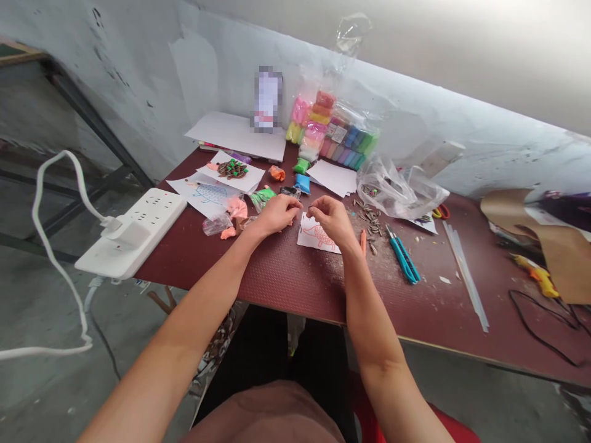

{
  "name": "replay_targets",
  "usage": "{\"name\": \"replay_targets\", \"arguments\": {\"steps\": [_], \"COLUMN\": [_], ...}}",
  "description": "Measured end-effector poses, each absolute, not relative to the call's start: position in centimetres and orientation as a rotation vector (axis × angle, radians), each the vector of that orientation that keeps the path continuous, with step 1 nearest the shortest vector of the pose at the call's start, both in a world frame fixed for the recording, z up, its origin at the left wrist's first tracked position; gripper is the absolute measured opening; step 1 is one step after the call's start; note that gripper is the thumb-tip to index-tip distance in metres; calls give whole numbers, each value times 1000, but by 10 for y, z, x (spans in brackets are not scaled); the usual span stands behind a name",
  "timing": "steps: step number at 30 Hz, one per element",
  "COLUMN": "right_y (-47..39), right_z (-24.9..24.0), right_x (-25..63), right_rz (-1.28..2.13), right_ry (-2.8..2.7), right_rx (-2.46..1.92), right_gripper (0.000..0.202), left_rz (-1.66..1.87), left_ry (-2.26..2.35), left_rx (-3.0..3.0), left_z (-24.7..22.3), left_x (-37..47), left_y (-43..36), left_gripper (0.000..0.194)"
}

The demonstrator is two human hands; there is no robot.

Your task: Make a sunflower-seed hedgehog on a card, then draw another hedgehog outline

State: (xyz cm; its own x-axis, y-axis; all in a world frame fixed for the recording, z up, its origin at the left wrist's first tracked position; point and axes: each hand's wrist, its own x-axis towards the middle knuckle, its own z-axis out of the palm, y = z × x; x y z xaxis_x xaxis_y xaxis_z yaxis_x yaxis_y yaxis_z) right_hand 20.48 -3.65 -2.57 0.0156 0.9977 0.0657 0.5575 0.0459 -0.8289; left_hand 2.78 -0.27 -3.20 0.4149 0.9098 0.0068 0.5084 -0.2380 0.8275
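In the head view, my left hand (279, 213) is closed, thumb and fingertips pressed together, above the table left of a small card. What it pinches, if anything, is too small to make out. My right hand (331, 216) is also closed in a pinch over the top of the card, and a tiny dark bit may sit at its fingertips. The white card (318, 242) bears an orange drawing of an animal with a patterned body. Part of it is hidden by my right hand. Loose striped seeds (369, 215) and an orange crayon-like stick (363, 241) lie to the right.
A teal utility knife (403, 255), clear glue sticks (466, 277) and a yellow glue gun (538, 275) lie rightward. Bagged coloured clay (341, 135) leans on the wall. A seed-covered clay piece (232, 169) rests on paper at left, near a white power strip (138, 231).
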Motion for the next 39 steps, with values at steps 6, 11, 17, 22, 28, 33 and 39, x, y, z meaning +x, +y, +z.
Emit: {"name": "replay_targets", "arguments": {"steps": [6,11,17,22,28,33,39], "right_y": [-40,-38,-36,-36,-35,-35,-31], "right_z": [-22,-26,-27,-28,-28,-26,-36], "right_x": [200,192,186,182,194,200,196], "right_rz": [546,404,363,312,285,369,308], "right_ry": [-1759,-1896,-2006,-2097,-2024,-1994,-1996], "right_rx": [-1857,-2006,-2048,-2075,-1992,-1966,-2030], "right_gripper": [14,20,21,25,23,20,24], "left_rz": [567,506,471,451,444,500,578], "left_ry": [1292,1299,1287,1267,1273,1297,1261], "left_rx": [1990,2139,2226,2257,2275,2291,2309], "left_z": [-31,-36,-46,-46,-45,-46,-42], "left_x": [29,32,33,34,34,33,33], "left_y": [-3,-1,3,3,3,2,1], "left_gripper": [33,33,35,37,38,38,35]}}
